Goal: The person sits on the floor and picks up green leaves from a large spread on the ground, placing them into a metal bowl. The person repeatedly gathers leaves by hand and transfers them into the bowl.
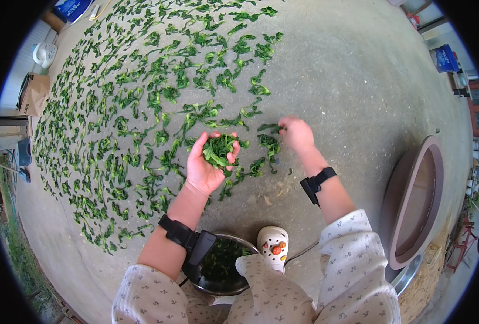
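My left hand [207, 168] is cupped palm up around a clump of wilted leafy greens [219, 150]. To its right, my right hand [297, 131] has its fingertips pinched at the end of a dark green leaf strand [268, 128] near the concrete floor [336, 93]. Just below that strand lies another bunch of greens [269, 146]. Many more wilted greens [158, 97] are spread over the floor ahead and to the left. Between my legs stands a round metal basin [249, 246] holding dark greens, partly covered by my forearm and clothing.
A large oval brown plastic tub [397, 227] stands tilted at the right, with a metal bowl rim [410, 275] beneath it. My white clog [272, 245] is beside the basin. Along the left wall are a cardboard box [35, 95] and a white plastic jug [45, 54].
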A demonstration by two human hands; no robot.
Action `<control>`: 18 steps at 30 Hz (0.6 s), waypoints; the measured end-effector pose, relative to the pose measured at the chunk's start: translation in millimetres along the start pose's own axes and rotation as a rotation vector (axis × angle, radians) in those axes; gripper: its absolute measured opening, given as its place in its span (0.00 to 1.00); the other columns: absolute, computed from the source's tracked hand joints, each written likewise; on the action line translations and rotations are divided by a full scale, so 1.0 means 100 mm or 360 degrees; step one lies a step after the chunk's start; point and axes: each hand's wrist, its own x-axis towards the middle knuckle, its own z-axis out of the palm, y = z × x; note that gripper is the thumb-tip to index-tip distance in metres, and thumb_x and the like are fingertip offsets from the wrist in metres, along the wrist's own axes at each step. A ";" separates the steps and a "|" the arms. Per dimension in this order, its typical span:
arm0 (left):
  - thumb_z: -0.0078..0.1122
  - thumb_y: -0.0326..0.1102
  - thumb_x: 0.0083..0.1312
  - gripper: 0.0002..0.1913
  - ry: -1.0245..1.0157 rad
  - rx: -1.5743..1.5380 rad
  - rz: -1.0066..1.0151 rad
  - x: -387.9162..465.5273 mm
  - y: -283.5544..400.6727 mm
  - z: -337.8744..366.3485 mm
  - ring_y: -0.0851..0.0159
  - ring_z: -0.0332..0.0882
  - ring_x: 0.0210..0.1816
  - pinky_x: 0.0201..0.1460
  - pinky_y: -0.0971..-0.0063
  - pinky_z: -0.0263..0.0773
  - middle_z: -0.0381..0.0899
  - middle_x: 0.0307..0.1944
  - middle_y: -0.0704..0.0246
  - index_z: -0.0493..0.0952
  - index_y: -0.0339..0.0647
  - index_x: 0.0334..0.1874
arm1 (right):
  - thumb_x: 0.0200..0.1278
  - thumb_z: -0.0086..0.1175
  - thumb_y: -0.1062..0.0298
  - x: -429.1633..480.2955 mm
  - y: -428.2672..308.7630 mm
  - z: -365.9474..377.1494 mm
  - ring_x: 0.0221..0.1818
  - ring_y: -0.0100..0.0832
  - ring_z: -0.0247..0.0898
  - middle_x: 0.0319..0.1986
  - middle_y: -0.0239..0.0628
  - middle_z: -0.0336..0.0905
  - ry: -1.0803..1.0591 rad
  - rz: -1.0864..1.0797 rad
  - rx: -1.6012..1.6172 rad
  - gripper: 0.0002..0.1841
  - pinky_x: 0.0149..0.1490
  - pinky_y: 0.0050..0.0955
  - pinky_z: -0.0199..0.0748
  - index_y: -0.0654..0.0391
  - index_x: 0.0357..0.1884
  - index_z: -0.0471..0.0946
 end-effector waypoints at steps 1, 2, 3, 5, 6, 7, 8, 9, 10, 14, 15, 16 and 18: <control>0.47 0.48 0.67 0.13 0.0015 0.0009 -0.0003 0.00 0.00 0.00 0.58 0.71 0.48 0.29 0.71 0.78 0.68 0.53 0.59 0.73 0.47 0.38 | 0.48 0.61 0.72 0.04 -0.01 -0.07 0.34 0.40 0.76 0.32 0.40 0.77 0.0097 0.0072 0.0118 0.10 0.37 0.35 0.74 0.56 0.35 0.78; 0.46 0.48 0.67 0.12 0.0030 0.0019 -0.0005 0.00 0.00 -0.01 0.60 0.70 0.48 0.28 0.71 0.78 0.68 0.53 0.60 0.73 0.49 0.38 | 0.49 0.62 0.71 0.08 -0.03 -0.12 0.32 0.39 0.76 0.30 0.40 0.78 0.0210 0.0107 0.0247 0.10 0.36 0.34 0.74 0.56 0.36 0.78; 0.46 0.48 0.67 0.13 0.0037 0.0022 -0.0001 0.00 0.00 -0.01 0.59 0.70 0.48 0.28 0.71 0.78 0.68 0.53 0.60 0.73 0.48 0.38 | 0.49 0.62 0.69 0.12 -0.05 -0.16 0.33 0.39 0.76 0.31 0.41 0.79 0.0171 0.0189 0.0299 0.11 0.37 0.34 0.74 0.57 0.36 0.78; 0.46 0.47 0.68 0.13 0.0050 0.0027 0.0005 0.00 -0.02 -0.02 0.59 0.70 0.49 0.29 0.71 0.79 0.68 0.54 0.60 0.73 0.47 0.39 | 0.50 0.63 0.66 0.19 -0.05 -0.20 0.33 0.39 0.77 0.31 0.42 0.81 0.0143 0.0233 0.0434 0.12 0.39 0.34 0.74 0.57 0.36 0.79; 0.46 0.47 0.68 0.13 0.0067 0.0023 0.0009 0.00 -0.03 -0.02 0.58 0.69 0.50 0.30 0.72 0.79 0.68 0.54 0.59 0.73 0.47 0.39 | 0.50 0.62 0.66 0.24 -0.05 -0.19 0.34 0.39 0.77 0.31 0.42 0.81 0.0099 0.0347 0.0482 0.12 0.39 0.33 0.75 0.58 0.37 0.79; 0.46 0.47 0.68 0.13 0.0085 0.0020 0.0014 0.00 -0.04 -0.02 0.58 0.69 0.50 0.31 0.72 0.79 0.67 0.54 0.59 0.73 0.46 0.39 | 0.51 0.62 0.65 0.28 -0.04 -0.15 0.35 0.39 0.77 0.31 0.42 0.81 0.0073 0.0411 0.0545 0.13 0.40 0.33 0.75 0.58 0.38 0.79; 0.46 0.47 0.68 0.13 0.0104 0.0016 0.0012 0.00 -0.04 -0.02 0.58 0.69 0.50 0.31 0.72 0.79 0.67 0.54 0.59 0.73 0.46 0.39 | 0.51 0.62 0.65 0.32 -0.03 -0.10 0.35 0.39 0.78 0.31 0.43 0.81 0.0033 0.0493 0.0609 0.13 0.40 0.33 0.75 0.59 0.38 0.79; 0.46 0.47 0.68 0.13 0.0063 0.0044 0.0003 -0.01 -0.04 -0.02 0.57 0.69 0.50 0.32 0.72 0.79 0.67 0.54 0.58 0.73 0.45 0.39 | 0.51 0.62 0.65 0.36 -0.01 -0.05 0.36 0.39 0.78 0.33 0.43 0.81 0.0081 0.0477 0.0594 0.13 0.41 0.32 0.75 0.59 0.38 0.79; 0.46 0.47 0.68 0.13 0.0020 0.0070 -0.0018 -0.01 -0.05 -0.01 0.57 0.69 0.50 0.33 0.72 0.79 0.67 0.54 0.58 0.73 0.45 0.39 | 0.52 0.62 0.65 0.39 0.01 -0.01 0.36 0.40 0.78 0.35 0.44 0.81 0.0117 0.0482 0.0576 0.13 0.41 0.32 0.75 0.59 0.39 0.79; 0.45 0.46 0.68 0.15 0.0036 0.0168 -0.0056 -0.04 -0.08 -0.01 0.54 0.70 0.52 0.39 0.66 0.79 0.68 0.55 0.55 0.73 0.44 0.46 | 0.53 0.60 0.64 0.28 -0.07 0.00 0.38 0.43 0.77 0.42 0.46 0.78 0.0465 0.0311 -0.0012 0.15 0.41 0.33 0.75 0.58 0.42 0.78; 0.44 0.46 0.68 0.15 0.0103 0.0211 -0.0041 -0.05 -0.10 -0.01 0.53 0.71 0.52 0.41 0.65 0.79 0.69 0.55 0.55 0.72 0.44 0.48 | 0.53 0.60 0.63 0.21 -0.17 -0.04 0.38 0.43 0.76 0.41 0.46 0.77 0.0466 0.0155 0.0189 0.15 0.41 0.33 0.74 0.58 0.43 0.77; 0.44 0.45 0.69 0.16 0.0164 0.0186 -0.0051 -0.05 -0.12 -0.01 0.50 0.71 0.53 0.47 0.61 0.76 0.70 0.54 0.55 0.71 0.43 0.51 | 0.53 0.60 0.63 0.10 -0.30 -0.10 0.38 0.43 0.76 0.41 0.45 0.77 0.0394 0.0116 0.0366 0.16 0.41 0.33 0.74 0.57 0.44 0.77; 0.45 0.45 0.69 0.17 0.0244 0.0313 -0.0109 -0.06 -0.15 -0.02 0.52 0.73 0.52 0.51 0.59 0.74 0.72 0.52 0.56 0.71 0.42 0.51 | 0.53 0.59 0.63 -0.20 -0.63 -0.22 0.38 0.42 0.74 0.39 0.43 0.75 0.0177 -0.0055 0.0629 0.18 0.41 0.33 0.74 0.56 0.47 0.75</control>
